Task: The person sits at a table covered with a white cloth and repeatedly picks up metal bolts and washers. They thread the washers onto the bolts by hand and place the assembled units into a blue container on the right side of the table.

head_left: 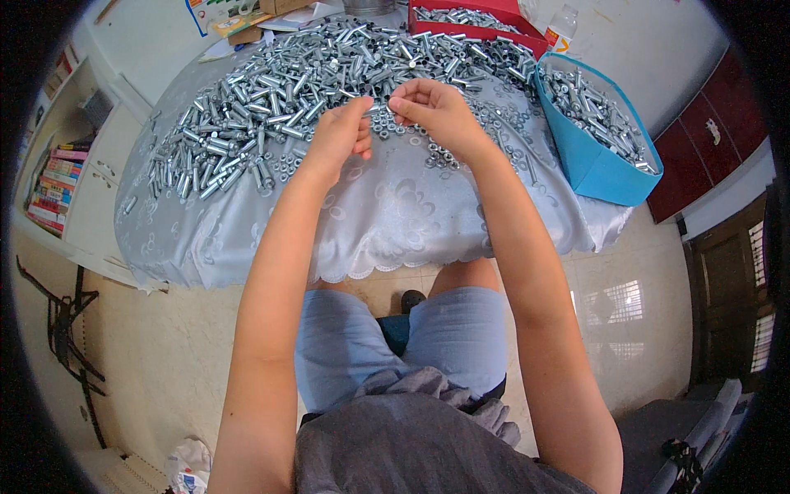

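Note:
Both hands are raised close together over the near edge of a heap of silver bolts and metal sleeves point(280, 90). My left hand point(339, 138) is closed, thumb against its fingers, around a silver bolt point(375, 108) that points toward the other hand. My right hand point(438, 114) pinches a small shiny piece, apparently a nut point(392, 106), at the bolt's far end. Whether the nut is on the thread cannot be made out. Loose nuts point(440, 156) lie scattered on the cloth below and beside my hands.
A silvery patterned tablecloth point(395, 214) covers the table. At the right stands a blue fabric bin point(605, 160) filled with bolts. Behind are a red box point(527, 37) of metal parts and a clear bottle point(562, 26). A bookshelf point(58, 181) stands left.

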The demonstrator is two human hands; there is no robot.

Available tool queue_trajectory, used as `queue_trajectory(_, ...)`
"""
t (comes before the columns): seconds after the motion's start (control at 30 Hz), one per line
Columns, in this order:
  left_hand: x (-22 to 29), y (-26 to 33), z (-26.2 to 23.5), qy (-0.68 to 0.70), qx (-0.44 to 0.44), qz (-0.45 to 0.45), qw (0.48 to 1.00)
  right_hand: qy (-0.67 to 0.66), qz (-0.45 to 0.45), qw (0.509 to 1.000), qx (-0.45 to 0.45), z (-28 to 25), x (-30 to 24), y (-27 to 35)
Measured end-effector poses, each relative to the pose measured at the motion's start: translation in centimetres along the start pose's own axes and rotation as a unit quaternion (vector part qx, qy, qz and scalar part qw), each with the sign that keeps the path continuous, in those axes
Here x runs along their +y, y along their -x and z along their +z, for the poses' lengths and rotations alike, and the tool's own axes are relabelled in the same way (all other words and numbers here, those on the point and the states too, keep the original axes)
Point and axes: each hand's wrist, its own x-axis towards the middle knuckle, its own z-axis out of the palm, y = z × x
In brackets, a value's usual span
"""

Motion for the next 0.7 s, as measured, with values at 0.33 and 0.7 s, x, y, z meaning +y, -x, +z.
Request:
queue_trajectory(0.33,0.12,0.09,-0.13,0.004,-0.032,-0.004,0.999,0.026,0.024,0.999,0.031,0.19,-0.51,0.28)
queue_trajectory(0.7,-0.08,-0.10,-0.23,-0.006,-0.015,-0.010,1.000,0.079,0.004,0.995,0.068,0.47,-0.63,0.40)
